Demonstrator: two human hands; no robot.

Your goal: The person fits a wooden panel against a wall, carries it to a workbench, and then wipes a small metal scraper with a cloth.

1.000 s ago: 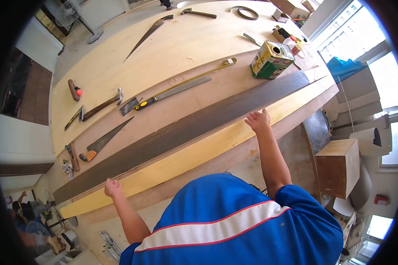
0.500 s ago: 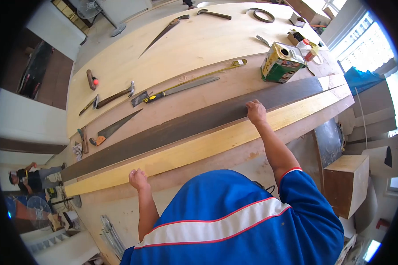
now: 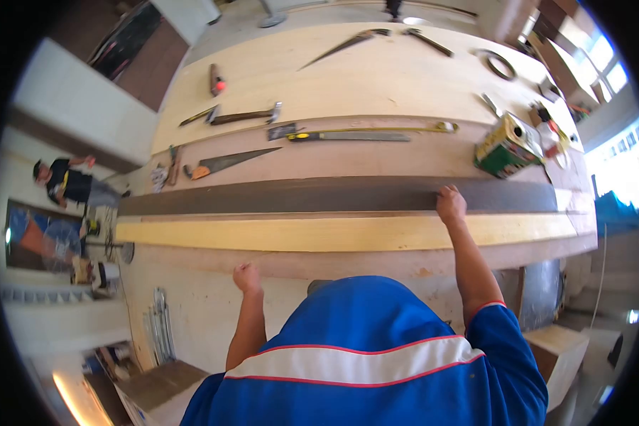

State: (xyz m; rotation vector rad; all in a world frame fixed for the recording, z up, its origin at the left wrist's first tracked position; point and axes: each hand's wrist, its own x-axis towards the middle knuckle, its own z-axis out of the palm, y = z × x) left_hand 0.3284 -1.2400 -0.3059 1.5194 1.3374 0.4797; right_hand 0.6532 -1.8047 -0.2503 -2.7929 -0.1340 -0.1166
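A long dark strip (image 3: 291, 196) runs across the workbench, with a pale yellow strip (image 3: 277, 233) parallel to it on the near side. Over the right part of the dark strip is my right hand (image 3: 451, 204), its fingers curled closed at the surface; anything inside them is hidden. My left hand (image 3: 247, 277) is also closed, just in front of the near edge of the pinkish board (image 3: 362, 264) under the strips. I cannot make out anything in its fingers.
Behind the strips lie a handsaw (image 3: 234, 162), a file (image 3: 366, 137), a hammer (image 3: 245, 116) and a tape measure (image 3: 445, 127). A green and white can (image 3: 508, 147) stands at the right. Farther back are another saw (image 3: 344, 47), another hammer (image 3: 427, 41) and a tape roll (image 3: 500, 65). A person (image 3: 71, 181) stands far left.
The view has turned, so the strips now run nearly level. My left hand has moved from the yellow strip's near edge to nearer my body. My right hand remains at the dark strip.
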